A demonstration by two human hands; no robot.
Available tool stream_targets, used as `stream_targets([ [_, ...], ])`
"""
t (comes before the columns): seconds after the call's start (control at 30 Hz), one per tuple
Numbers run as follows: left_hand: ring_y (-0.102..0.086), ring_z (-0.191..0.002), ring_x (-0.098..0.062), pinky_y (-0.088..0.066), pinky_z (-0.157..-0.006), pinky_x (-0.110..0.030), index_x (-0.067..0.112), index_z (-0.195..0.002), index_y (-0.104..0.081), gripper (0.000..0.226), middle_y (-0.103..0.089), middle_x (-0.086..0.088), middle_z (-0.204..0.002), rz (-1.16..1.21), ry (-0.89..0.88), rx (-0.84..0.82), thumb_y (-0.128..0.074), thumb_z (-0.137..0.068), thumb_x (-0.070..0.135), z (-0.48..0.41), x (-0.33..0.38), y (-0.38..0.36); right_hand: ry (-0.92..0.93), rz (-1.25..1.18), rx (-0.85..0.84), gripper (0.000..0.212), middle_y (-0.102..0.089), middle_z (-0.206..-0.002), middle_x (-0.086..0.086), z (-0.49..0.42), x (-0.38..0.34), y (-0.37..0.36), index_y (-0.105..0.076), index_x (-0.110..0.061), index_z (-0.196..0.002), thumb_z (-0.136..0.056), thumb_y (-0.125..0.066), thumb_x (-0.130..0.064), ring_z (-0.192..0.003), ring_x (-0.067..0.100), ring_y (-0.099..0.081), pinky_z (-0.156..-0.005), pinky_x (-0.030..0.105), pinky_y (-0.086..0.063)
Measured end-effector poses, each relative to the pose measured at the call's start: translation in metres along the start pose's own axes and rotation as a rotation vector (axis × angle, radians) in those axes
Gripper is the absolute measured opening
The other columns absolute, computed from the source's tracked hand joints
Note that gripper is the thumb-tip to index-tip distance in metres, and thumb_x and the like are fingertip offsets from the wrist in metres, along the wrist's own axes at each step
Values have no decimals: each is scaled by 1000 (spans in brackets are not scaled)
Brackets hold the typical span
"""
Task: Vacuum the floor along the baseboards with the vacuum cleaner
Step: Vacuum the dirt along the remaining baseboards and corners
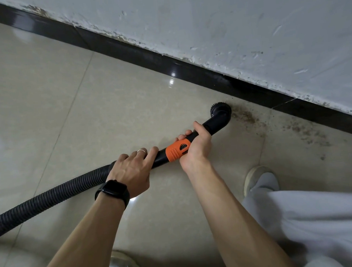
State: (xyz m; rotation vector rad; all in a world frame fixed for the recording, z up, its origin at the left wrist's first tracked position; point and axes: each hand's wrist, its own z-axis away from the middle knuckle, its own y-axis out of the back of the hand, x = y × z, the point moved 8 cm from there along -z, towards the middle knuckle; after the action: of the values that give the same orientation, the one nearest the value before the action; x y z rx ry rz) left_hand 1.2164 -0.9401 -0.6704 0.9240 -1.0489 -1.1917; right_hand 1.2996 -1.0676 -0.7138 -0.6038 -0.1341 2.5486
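The left hand [132, 167] grips the wand [160, 154] by the hose [52, 195], the right hand [195, 144] at its orange collar [175, 151]. The brush nozzle [220, 112] sits on the floor [68, 97] beside the baseboard [147, 56] — tile to the left looks clean (likely done), dirt [249, 118] lies to the right. The vacuum's body is out of view.

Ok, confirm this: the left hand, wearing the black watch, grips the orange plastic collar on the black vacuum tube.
Wrong hand. The head view shows the right hand gripping the orange plastic collar; the left hand, wearing the black watch, grips the black vacuum tube just behind it. The rest stands.
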Motion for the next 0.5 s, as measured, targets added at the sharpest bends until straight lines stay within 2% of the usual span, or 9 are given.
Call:
stream_targets([
  [0.5,-52,-56,-29,-38,-52,-35,15,-108,-42,57,-48,-3,-71,4,28,94,-66,-58,1,-17,5,9,22,-4,-1,18,-54,-66,-3,-6,-19,-9,-56,-13,-104,-96,-65,-25,-48,15,-52,-57,28,-51],
])
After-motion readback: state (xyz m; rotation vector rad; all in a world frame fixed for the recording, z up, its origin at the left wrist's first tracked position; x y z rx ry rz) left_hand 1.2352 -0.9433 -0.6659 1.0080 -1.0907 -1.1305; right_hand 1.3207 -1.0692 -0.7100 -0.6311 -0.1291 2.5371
